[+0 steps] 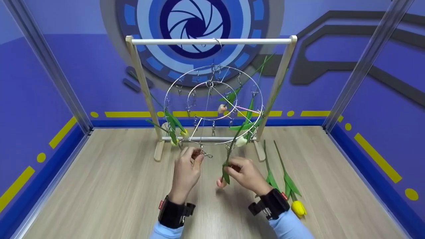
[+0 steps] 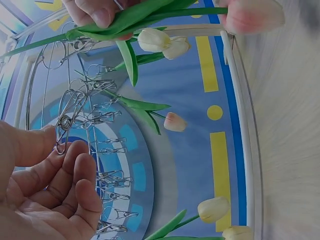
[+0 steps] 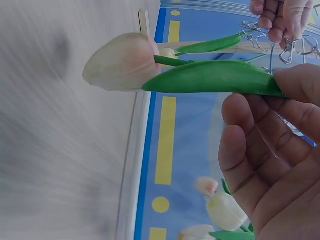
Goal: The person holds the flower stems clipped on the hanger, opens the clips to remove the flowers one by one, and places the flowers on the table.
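"Pink and cream on the bloom, green on the stem and leaf: state the item and its position."

"One pink tulip [image 3: 120,62], held bloom-down above the tabletop [image 1: 116,186], in front of the lower edge of the hanging wire ring [image 1: 214,144]. Its stem [image 1: 235,137] slants upward."

"Expected handling?"

"Judged artificial, and light. I would rate the stem springy, the leaf [image 3: 215,77] thin and flexible, the bloom soft enough to dent. Little slip is likely."

"Recommended hold?"

"On the stem where the leaf wraps it, clear of the petals. Squeezing the bloom could mark it; gripping leaf alone could let the stem swivel."

"Condition of the right hand [image 1: 245,174]?"

"Closed on the tulip at that leaf and stem, thumb over the near side. Its outer fingers are bent and clear of the flower."

"And the left hand [image 1: 187,167]?"

"Thumb and forefinger together on a metal clip [image 2: 64,122], the remaining fingers loosely bent. Whether the clip's mouth is parted, I cannot tell."

"Clearance between the two?"

"Hands apart, left at the clip, right just beside it. Clip likely stiff and smooth; best taken by its wire handles."
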`<state>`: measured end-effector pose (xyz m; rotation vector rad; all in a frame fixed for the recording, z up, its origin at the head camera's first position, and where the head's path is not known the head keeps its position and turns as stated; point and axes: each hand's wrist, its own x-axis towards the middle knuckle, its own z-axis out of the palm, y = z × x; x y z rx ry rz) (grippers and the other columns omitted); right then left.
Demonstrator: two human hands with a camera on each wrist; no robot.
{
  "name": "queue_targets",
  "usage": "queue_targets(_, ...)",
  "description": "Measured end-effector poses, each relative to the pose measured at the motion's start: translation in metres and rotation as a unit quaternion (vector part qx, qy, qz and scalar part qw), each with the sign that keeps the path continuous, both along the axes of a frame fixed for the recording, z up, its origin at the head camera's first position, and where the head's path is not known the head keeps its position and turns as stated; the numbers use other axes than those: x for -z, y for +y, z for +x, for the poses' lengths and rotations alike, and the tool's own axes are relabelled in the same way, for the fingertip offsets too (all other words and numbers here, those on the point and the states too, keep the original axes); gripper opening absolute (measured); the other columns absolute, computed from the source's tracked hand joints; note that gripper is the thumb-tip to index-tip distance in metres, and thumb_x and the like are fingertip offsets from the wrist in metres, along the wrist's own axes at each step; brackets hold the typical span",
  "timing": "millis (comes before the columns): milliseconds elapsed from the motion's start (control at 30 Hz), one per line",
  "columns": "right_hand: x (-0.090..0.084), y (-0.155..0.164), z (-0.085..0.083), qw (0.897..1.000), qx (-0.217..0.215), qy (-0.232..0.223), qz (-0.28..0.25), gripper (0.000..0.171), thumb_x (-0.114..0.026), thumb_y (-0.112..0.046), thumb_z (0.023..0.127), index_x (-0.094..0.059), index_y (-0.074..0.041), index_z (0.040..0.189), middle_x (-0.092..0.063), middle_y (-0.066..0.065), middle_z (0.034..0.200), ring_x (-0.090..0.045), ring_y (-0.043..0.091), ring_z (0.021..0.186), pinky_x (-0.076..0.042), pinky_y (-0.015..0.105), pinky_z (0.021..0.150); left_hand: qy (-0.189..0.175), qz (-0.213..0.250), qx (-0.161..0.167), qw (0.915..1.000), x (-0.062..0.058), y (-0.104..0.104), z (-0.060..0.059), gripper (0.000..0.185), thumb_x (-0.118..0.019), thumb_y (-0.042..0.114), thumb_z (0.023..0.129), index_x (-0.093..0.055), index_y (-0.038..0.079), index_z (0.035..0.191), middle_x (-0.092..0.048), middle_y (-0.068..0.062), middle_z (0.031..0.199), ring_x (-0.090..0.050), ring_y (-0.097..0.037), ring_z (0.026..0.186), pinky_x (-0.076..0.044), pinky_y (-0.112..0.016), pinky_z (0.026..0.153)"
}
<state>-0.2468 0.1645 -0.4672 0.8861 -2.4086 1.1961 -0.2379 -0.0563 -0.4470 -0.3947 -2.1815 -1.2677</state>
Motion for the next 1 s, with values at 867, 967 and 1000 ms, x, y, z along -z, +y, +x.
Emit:
queue_targets(867, -0.020, 0.024, 0.008, 0.997, -0.013, 0.082, 0.007, 0.019, -0.070, 0.005, 0.090, -0.065, -0.011, 0.081, -0.056, -0.005, 0.074, -0.045, 0.001, 0.064, -0.041, 0.020, 0.053, -0.043, -0.086, -0.022, 0.9951, 0.001, -0.011, 0.001, 0.037, -0.071, 0.022, 0.099, -0.069, -0.008, 0.119, -0.069, -0.020, 0.114, -0.065, -0.036, 0.107, -0.053, -0.052, 0.092)
queue_targets(967, -0.023, 0.027, 0.010, 0.998, -0.011, 0.068, 0.015, 0.018, -0.070, 0.004, 0.092, -0.066, -0.011, 0.082, -0.055, -0.006, 0.074, -0.045, 0.001, 0.065, -0.041, 0.020, 0.054, -0.047, -0.118, -0.015, 0.9917, 0.003, -0.012, 0.002, 0.040, -0.071, 0.024, 0.099, -0.069, -0.010, 0.119, -0.067, -0.024, 0.120, -0.063, -0.040, 0.114, -0.051, -0.054, 0.097)
queue_targets(1000, -0.024, 0.028, 0.011, 0.998, -0.010, 0.066, 0.018, 0.018, -0.070, 0.004, 0.092, -0.066, -0.011, 0.083, -0.055, -0.007, 0.074, -0.045, 0.001, 0.065, -0.041, 0.020, 0.054, -0.051, -0.128, -0.012, 0.9904, 0.003, -0.013, 0.003, 0.041, -0.071, 0.024, 0.099, -0.069, -0.011, 0.119, -0.066, -0.025, 0.123, -0.062, -0.042, 0.116, -0.050, -0.054, 0.099)
